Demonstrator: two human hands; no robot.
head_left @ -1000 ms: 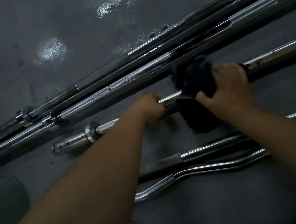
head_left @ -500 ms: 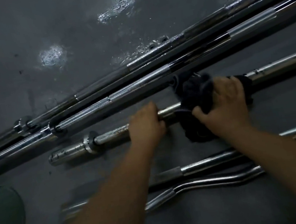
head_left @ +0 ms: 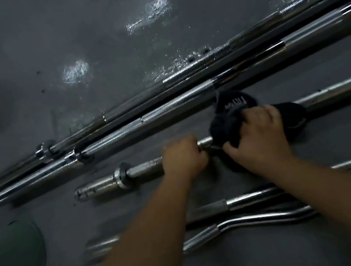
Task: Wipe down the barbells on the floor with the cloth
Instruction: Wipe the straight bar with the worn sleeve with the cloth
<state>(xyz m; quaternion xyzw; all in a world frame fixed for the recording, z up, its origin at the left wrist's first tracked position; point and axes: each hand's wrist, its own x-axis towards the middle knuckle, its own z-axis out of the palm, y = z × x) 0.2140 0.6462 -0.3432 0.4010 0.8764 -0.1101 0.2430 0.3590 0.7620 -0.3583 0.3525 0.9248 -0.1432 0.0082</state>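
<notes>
Head view, looking down on a dark grey floor (head_left: 66, 24) where several bars lie slantwise, low at the left and rising to the right.

1. Middle barbell (head_left: 143, 170): chrome, on the floor between the far pair and the near bars. It has a short sleeve and a collar (head_left: 121, 176) at its left end, and the shaft runs off the right edge.
2. Cloth (head_left: 231, 123): black and bunched, wrapped over the middle barbell's shaft right of centre. There is pale lettering on its far fold, too blurred to read.
3. Left hand (head_left: 184, 156): on the bare shaft just left of the cloth, with its fingers (head_left: 199, 152) curled round the bar and clamped on it.
4. Right hand (head_left: 257, 137): on top of the cloth, with fingers and thumb closed on the fabric and holding it against the shaft beneath. The thumb lies close beside the left hand.
5. Far barbells (head_left: 167, 109): two long chrome bars lying side by side beyond the middle barbell, their collars towards the left. The cloth's far fold reaches the nearer one.
6. Straight bar (head_left: 256, 198): on the near side, partly hidden by the forearms.
7. Curl bar (head_left: 249, 223): nearest of all, with a bent shaft, just beside the straight bar.
8. Shiny patches (head_left: 76, 71): on the far floor; cannot tell whether wet or worn.
9. Knee (head_left: 12, 254): in green fabric, at the near left corner.
</notes>
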